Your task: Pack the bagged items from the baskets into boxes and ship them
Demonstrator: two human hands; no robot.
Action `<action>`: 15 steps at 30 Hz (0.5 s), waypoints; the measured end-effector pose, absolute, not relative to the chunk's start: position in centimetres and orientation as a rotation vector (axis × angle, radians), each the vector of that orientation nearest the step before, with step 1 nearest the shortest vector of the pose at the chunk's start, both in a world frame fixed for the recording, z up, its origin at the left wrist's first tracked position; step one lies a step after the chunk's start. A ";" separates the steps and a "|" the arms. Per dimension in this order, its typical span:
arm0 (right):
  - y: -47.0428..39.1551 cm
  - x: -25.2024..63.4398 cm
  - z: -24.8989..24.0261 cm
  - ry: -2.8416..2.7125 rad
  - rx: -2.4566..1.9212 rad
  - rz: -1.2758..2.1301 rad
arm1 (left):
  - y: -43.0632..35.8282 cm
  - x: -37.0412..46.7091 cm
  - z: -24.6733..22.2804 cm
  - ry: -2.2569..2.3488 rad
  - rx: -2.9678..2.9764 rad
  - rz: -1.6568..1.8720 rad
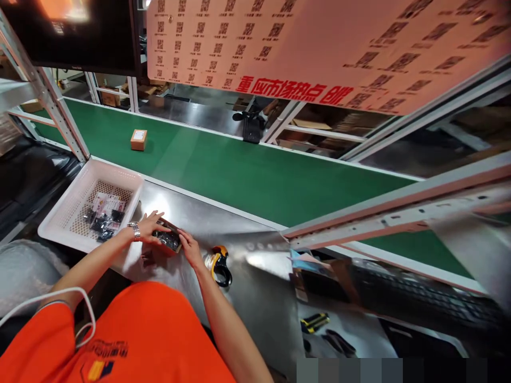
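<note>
A small open cardboard box [175, 248] sits on the metal bench in front of me, with dark, shiny black plastic-wrapped contents [166, 238] inside. My left hand [148, 227], with a metal watch at the wrist, lies over the box's left side; its fingers are spread and some reach onto the contents. Gripping the right edge of the same box is my right hand [190, 249], thumb and fingers closed on the cardboard. Right of it on the bench is a yellow and black tape dispenser [219, 265] with a roll of clear tape.
At left stands a white plastic basket [56, 226] holding small black packets and printed papers. Beyond the bench runs a green conveyor belt [223, 165] carrying a closed carton [138, 140]. A keyboard [423, 292] and yellow-black cutter [315, 322] lie at right. A QR-code board [311, 48] hangs overhead.
</note>
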State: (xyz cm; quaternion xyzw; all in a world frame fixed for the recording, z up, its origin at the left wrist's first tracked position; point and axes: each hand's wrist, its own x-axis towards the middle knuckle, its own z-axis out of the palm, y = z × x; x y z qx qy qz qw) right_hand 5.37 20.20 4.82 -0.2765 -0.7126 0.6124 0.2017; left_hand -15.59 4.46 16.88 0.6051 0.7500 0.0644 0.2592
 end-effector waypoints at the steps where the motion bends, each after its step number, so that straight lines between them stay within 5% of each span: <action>1: 20.4 5.3 4.6 -2.003 -0.760 1.704 | 4.1 -15.7 16.6 2.032 1.659 0.196; 6: 21.2 5.5 4.2 -2.107 -0.708 1.655 | 1.5 -13.9 13.9 2.291 1.672 0.809; 9: 21.1 5.7 5.7 -2.356 -0.713 1.303 | -1.7 -11.0 10.5 2.521 1.473 1.143; 15: 18.8 3.5 10.2 -2.912 -0.440 0.633 | -7.7 -7.0 3.0 2.380 1.290 0.391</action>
